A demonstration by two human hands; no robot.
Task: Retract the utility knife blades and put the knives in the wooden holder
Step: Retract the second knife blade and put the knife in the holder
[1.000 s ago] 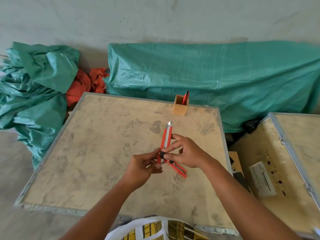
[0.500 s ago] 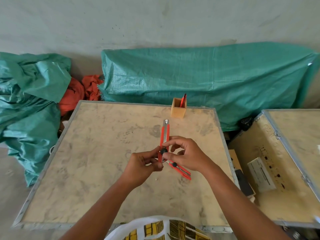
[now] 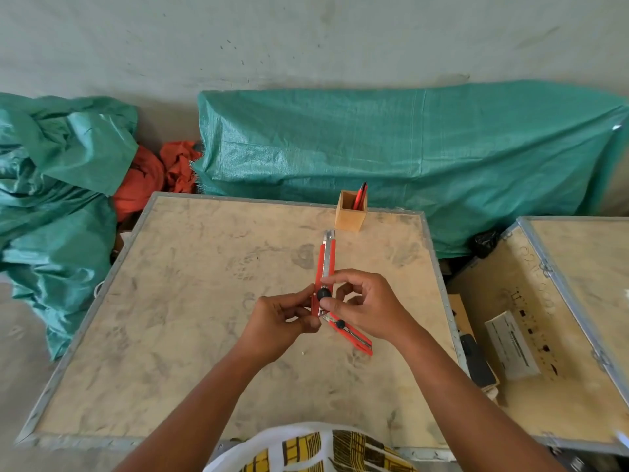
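1. Head view: both hands meet over the middle of the counter (image 3: 177,301), a pale, smudged board with a metal edge.
2. The left hand (image 3: 282,321) has its grip clenched on the lower end of a red utility knife (image 3: 325,267), pinching it between thumb and fingers.
3. The right hand (image 3: 367,308) also has its grip on that knife, thumb and forefinger pinched at the black slider knob (image 3: 323,294) on its body; the other fingers are loosely curled.
4. The held knife points away from the person, toward the far edge, with a short silver tip showing at its far end.
5. A second red knife (image 3: 350,335) lies flat on the counter just below the hands, angled toward the right, partly hidden by them.
6. The wooden holder (image 3: 350,218) stands upright near the far edge of the counter, well apart from the hands, with a red and black knife (image 3: 360,195) leaning inside it.
7. Green tarpaulin (image 3: 391,148) covers bulky shapes behind the counter, with orange cloth (image 3: 149,178) at the left.
8. An open case (image 3: 544,318) sits to the right.
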